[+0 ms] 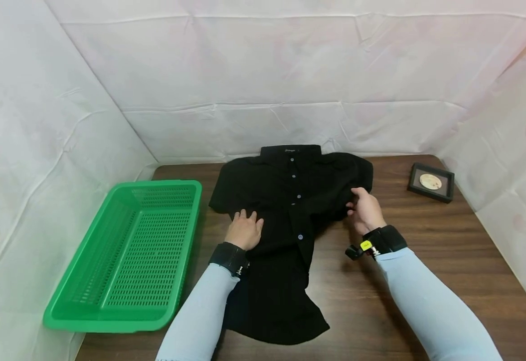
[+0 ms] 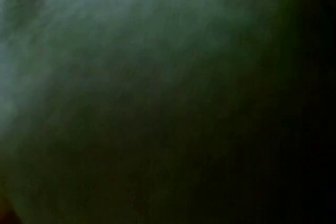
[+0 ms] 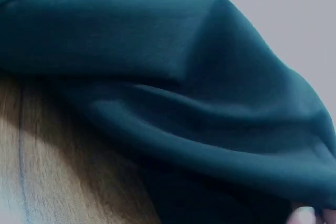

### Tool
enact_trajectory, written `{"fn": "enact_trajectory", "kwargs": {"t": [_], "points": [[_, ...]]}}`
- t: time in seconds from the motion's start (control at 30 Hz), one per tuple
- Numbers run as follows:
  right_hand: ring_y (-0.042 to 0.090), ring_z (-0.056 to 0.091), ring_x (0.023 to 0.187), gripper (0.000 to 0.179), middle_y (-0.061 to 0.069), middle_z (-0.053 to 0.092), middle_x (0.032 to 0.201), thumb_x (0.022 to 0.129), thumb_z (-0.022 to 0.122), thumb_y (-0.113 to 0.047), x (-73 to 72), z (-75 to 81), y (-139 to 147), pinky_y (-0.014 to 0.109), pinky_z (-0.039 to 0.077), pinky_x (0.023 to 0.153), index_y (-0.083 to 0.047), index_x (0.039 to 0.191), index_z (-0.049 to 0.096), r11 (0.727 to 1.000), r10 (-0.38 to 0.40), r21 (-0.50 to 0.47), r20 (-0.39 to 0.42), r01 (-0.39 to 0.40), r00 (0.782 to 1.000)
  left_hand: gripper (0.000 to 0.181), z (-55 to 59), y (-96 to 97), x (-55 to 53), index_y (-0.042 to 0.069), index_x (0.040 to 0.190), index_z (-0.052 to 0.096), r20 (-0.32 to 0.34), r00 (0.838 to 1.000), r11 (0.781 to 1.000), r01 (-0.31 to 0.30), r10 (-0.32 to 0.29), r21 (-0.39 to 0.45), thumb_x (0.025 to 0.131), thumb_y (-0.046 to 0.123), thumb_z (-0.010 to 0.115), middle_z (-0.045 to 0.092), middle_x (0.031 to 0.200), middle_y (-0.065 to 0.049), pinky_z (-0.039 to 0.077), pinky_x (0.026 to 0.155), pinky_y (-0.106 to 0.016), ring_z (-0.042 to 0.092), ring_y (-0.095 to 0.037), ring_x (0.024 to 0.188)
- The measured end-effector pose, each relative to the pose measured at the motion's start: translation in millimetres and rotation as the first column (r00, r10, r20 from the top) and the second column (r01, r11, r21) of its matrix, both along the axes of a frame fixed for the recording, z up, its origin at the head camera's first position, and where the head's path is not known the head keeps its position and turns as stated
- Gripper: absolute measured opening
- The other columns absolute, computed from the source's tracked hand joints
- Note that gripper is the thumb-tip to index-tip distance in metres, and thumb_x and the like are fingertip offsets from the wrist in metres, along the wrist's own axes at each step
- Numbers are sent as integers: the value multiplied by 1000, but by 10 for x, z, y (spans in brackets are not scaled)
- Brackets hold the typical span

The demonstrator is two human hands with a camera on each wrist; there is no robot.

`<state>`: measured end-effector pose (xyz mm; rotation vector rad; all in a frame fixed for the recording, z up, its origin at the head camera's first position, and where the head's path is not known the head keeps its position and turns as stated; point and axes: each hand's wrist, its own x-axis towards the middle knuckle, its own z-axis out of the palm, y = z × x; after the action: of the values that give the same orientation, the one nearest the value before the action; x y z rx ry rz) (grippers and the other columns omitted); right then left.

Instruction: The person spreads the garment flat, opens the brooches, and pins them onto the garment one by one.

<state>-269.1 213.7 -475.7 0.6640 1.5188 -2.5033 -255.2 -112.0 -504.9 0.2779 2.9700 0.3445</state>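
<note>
A black short-sleeved button-up shirt (image 1: 267, 190) lies on the wooden table with its collar at the far side. One side of its lower body is folded in, so bare wood shows beside the button strip. My left hand (image 1: 245, 230) rests on the shirt's left part, fingers spread and fairly straight. At the right sleeve, my right hand (image 1: 364, 209) pinches the sleeve's edge between thumb and fingers. In the right wrist view the sleeve cloth (image 3: 210, 124) bulges up in folds, with a fingertip (image 3: 303, 216) at its lower edge. The left wrist view is dark and blurred.
To the left stands a green perforated plastic basket (image 1: 190, 235) with nothing in it. A small black frame with a round pale disc (image 1: 430, 181) sits at the table's back right. White sheeting (image 1: 263, 65) hangs behind and along both sides of the table (image 1: 425, 240).
</note>
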Motion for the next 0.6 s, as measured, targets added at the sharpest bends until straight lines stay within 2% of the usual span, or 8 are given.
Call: {"fn": "enact_trajectory", "kwargs": {"t": [0.13,0.27,0.37,0.4,0.47,0.5,0.6], "points": [[14,50,72,14,-2,57,71,100,50,-21,53,17,92,24,39,65,-9,94,54,993,-29,-119,-70,20,997,49,0,-1,10,4,139,51,2,1000,1000,-2,2,8,104,36,37,38,144,-30,34,106,-52,36,-45,132],[13,44,66,18,-3,50,64,103,45,-23,73,30,187,24,35,68,-10,92,51,990,15,-135,-144,-34,989,49,15,-3,16,4,139,50,7,1000,1000,2,-2,7,104,36,37,38,144,-30,33,107,-52,36,-45,132],[13,41,66,17,-4,48,68,104,43,-26,83,49,247,25,33,72,-9,105,45,993,58,-90,-186,-76,981,50,33,-5,18,4,139,50,14,1000,1000,2,-3,3,104,36,37,37,144,-30,33,107,-52,35,-45,133],[12,42,67,22,-6,53,72,104,43,-26,91,58,268,25,34,76,-9,117,44,993,71,-77,-194,-87,978,50,38,-6,20,4,139,50,16,1000,1000,2,-2,3,104,36,37,37,144,-30,33,107,-52,35,-45,133],[10,47,71,40,-7,60,80,103,44,-28,104,75,304,26,33,83,-9,137,33,993,94,-47,-203,-106,975,50,48,-7,23,3,139,49,22,1000,1000,1,-1,5,104,37,36,37,144,-30,32,107,-52,35,-45,133],[9,51,75,52,-8,64,86,103,45,-28,111,82,325,27,32,88,-11,146,23,993,108,-33,-204,-118,973,50,53,-7,23,3,140,49,24,1000,1000,0,0,9,104,37,36,37,145,-30,32,107,-52,35,-45,133],[7,56,88,72,-8,68,99,102,47,-30,132,98,384,29,27,96,-11,155,1,989,145,-8,-207,-150,968,51,56,-7,18,3,140,48,36,999,1000,0,-1,9,104,37,35,36,145,-29,32,108,-52,34,-45,134]]}}
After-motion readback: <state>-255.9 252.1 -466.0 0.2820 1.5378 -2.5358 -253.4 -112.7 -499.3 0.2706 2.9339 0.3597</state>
